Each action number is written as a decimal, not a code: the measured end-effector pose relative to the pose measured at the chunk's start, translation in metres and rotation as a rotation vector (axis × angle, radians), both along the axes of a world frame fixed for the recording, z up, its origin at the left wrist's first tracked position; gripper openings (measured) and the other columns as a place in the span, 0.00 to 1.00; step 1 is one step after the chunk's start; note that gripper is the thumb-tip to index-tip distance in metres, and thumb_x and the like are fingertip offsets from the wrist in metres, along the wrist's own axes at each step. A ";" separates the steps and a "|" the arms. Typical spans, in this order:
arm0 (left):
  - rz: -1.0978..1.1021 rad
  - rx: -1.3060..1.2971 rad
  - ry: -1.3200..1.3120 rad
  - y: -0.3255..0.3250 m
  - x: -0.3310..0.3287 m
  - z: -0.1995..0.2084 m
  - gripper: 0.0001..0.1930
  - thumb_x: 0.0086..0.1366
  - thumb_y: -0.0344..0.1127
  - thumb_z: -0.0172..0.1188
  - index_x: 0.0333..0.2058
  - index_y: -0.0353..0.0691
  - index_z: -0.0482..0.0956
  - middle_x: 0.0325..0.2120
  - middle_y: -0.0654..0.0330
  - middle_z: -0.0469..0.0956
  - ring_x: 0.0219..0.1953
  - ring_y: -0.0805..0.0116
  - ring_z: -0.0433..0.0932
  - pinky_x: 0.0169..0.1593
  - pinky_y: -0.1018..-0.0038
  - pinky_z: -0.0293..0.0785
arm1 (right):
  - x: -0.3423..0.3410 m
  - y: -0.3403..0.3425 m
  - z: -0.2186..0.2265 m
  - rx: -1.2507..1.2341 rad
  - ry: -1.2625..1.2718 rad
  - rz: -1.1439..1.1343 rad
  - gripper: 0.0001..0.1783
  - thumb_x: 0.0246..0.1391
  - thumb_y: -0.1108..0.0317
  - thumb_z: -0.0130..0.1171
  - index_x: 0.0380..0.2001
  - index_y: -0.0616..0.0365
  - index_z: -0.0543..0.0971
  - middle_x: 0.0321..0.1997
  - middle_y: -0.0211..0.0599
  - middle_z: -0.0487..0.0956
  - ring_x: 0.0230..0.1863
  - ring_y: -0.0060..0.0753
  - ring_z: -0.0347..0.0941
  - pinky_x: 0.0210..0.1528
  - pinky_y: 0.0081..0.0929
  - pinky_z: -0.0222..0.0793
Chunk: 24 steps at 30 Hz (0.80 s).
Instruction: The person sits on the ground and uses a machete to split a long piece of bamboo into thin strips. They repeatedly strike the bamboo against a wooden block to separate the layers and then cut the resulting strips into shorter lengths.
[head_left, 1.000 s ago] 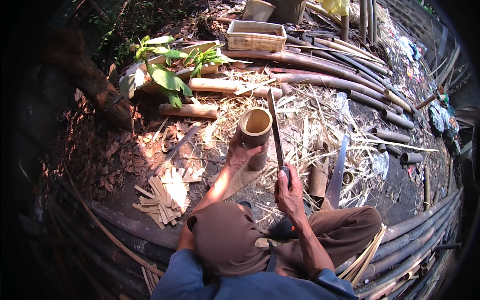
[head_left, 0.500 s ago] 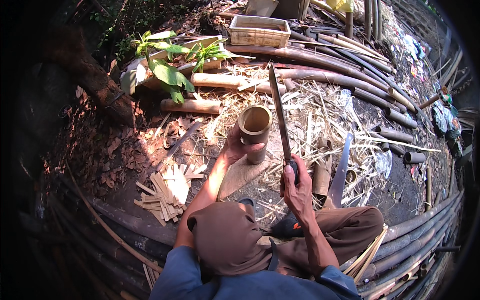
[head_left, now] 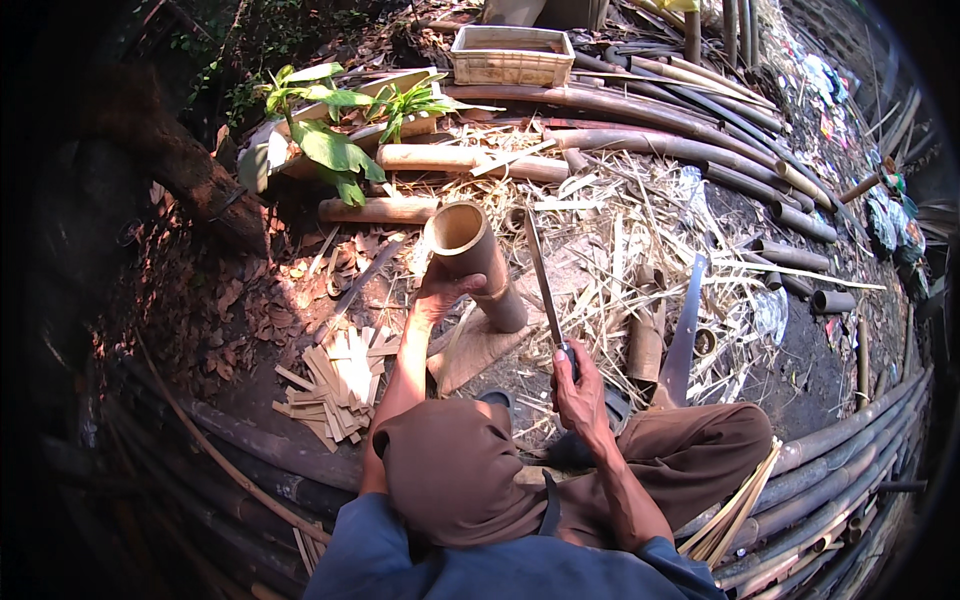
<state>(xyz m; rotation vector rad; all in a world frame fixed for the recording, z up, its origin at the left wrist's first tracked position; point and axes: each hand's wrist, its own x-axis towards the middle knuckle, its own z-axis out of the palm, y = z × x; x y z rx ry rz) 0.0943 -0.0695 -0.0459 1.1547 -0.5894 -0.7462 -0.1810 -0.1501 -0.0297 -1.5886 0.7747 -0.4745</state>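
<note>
My left hand (head_left: pixel 445 292) is wrapped round a hollow bamboo section (head_left: pixel 487 268), which leans to the left with its open end up and its lower end on a flat wooden board (head_left: pixel 465 355). In my right hand (head_left: pixel 580 388) is the dark handle of a long-bladed machete (head_left: pixel 545 280). Its blade points up and away from me, just right of the bamboo and apart from it. A handsaw (head_left: pixel 682 330) stands at a slant right of my right hand, beside an upright bamboo piece (head_left: pixel 645 340).
Split bamboo slats (head_left: pixel 335 385) lie in a pile at the left. Shavings (head_left: pixel 610 250) cover the ground ahead. Farther off are bamboo poles (head_left: pixel 650 145), a plastic crate (head_left: pixel 512 58) and a leafy plant (head_left: pixel 330 145). More poles (head_left: pixel 830 470) border both sides near me.
The bamboo section has gone from nearly upright to leaning left, its top moved leftward with my left hand. My right hand and the machete have come slightly lower and to the left.
</note>
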 end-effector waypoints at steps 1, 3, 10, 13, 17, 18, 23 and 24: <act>0.028 0.059 -0.028 -0.002 -0.002 0.000 0.44 0.43 0.33 0.79 0.59 0.38 0.65 0.53 0.57 0.74 0.56 0.65 0.72 0.60 0.66 0.69 | 0.001 0.002 -0.002 0.001 -0.006 0.006 0.19 0.67 0.58 0.50 0.53 0.62 0.71 0.22 0.21 0.66 0.20 0.12 0.59 0.20 0.19 0.56; 0.053 0.081 -0.097 -0.009 -0.006 0.000 0.46 0.42 0.33 0.80 0.60 0.39 0.64 0.53 0.57 0.74 0.55 0.65 0.72 0.59 0.67 0.70 | 0.006 0.005 -0.005 0.002 -0.020 0.019 0.19 0.67 0.58 0.50 0.53 0.62 0.71 0.22 0.21 0.66 0.20 0.12 0.59 0.20 0.19 0.56; 0.322 0.030 -0.581 -0.041 -0.046 0.014 0.53 0.39 0.44 0.82 0.61 0.38 0.57 0.53 0.51 0.68 0.53 0.57 0.72 0.56 0.63 0.71 | 0.004 -0.006 0.042 0.159 -0.157 -0.034 0.20 0.68 0.60 0.49 0.55 0.64 0.68 0.21 0.20 0.64 0.21 0.12 0.58 0.22 0.17 0.56; 0.350 0.161 -0.891 -0.044 -0.043 0.007 0.53 0.42 0.42 0.80 0.61 0.36 0.53 0.53 0.49 0.68 0.53 0.53 0.72 0.55 0.61 0.72 | 0.006 -0.010 0.046 0.084 -0.168 -0.049 0.21 0.68 0.61 0.48 0.57 0.65 0.67 0.21 0.20 0.64 0.21 0.12 0.57 0.23 0.17 0.55; 0.179 0.094 -0.643 -0.045 -0.056 0.015 0.46 0.43 0.45 0.78 0.57 0.34 0.61 0.48 0.48 0.74 0.52 0.49 0.76 0.54 0.62 0.73 | 0.004 -0.012 0.051 0.031 -0.173 -0.062 0.21 0.68 0.61 0.47 0.57 0.65 0.67 0.21 0.23 0.66 0.22 0.14 0.60 0.23 0.19 0.57; 0.212 0.077 -0.677 -0.045 -0.059 0.021 0.44 0.43 0.45 0.78 0.55 0.34 0.63 0.47 0.49 0.76 0.50 0.51 0.78 0.53 0.63 0.75 | 0.004 -0.011 0.054 -0.008 -0.166 -0.064 0.21 0.68 0.61 0.47 0.56 0.65 0.67 0.21 0.24 0.66 0.22 0.15 0.60 0.23 0.20 0.58; 0.253 0.133 -0.626 -0.045 -0.058 0.027 0.43 0.43 0.41 0.79 0.55 0.36 0.64 0.46 0.48 0.77 0.48 0.54 0.79 0.52 0.64 0.75 | 0.010 -0.004 0.085 -0.181 -0.158 -0.015 0.19 0.68 0.60 0.45 0.55 0.60 0.68 0.21 0.32 0.71 0.22 0.22 0.68 0.25 0.26 0.64; 0.291 0.136 -0.623 -0.044 -0.061 0.027 0.43 0.43 0.41 0.79 0.55 0.36 0.65 0.46 0.48 0.77 0.48 0.54 0.79 0.52 0.64 0.75 | 0.013 -0.002 0.091 -0.243 -0.132 -0.010 0.18 0.68 0.60 0.46 0.55 0.57 0.69 0.22 0.37 0.74 0.23 0.27 0.72 0.26 0.29 0.66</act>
